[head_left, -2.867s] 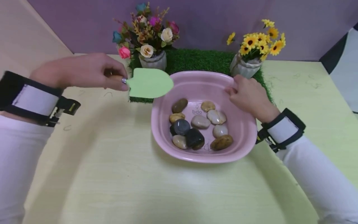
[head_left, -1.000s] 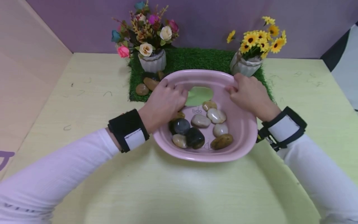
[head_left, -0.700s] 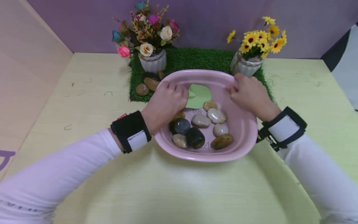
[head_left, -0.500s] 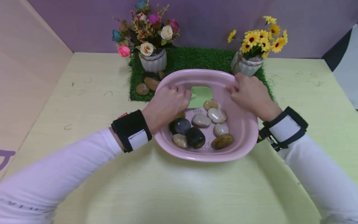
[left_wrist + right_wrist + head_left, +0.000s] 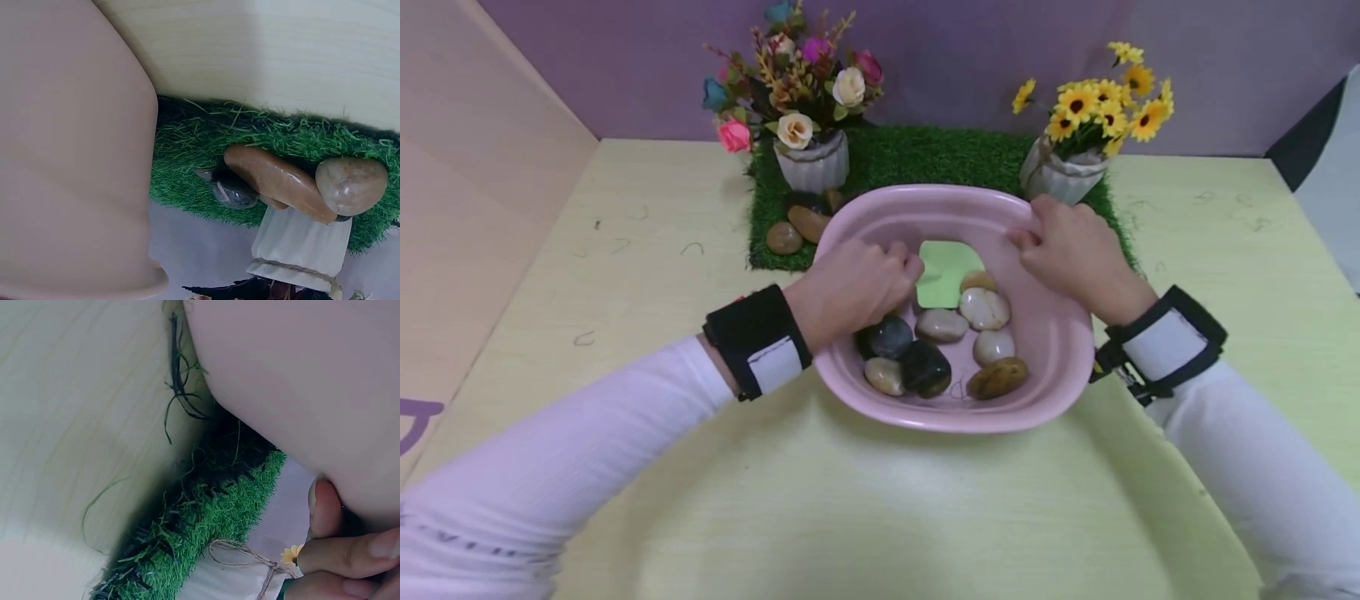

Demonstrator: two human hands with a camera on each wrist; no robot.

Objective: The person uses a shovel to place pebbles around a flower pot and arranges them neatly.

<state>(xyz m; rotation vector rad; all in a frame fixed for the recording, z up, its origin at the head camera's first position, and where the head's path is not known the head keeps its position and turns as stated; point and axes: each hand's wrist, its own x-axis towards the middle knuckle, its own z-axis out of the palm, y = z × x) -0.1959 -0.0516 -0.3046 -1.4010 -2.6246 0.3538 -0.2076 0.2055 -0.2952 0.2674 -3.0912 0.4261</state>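
A pink basin holds several smooth stones, among them a black one and a white one. My left hand reaches over the basin's left side and grips a small garden trowel; its handle is hidden under the fingers. The light green blade lies low inside the basin, partly covering a tan stone. At the back right corner, my right hand grips the rim. The right wrist view shows its fingers curled at the basin's edge.
Behind the basin lies an artificial grass mat with two flower pots, one mixed, one yellow. Several stones lie on the mat left of the basin. A purple wall stands behind the table.
From left of the basin, my left hand has brought the trowel inside it. Lately the blade has slid right and nearer, over the tan stone. My right hand stays on the rim.
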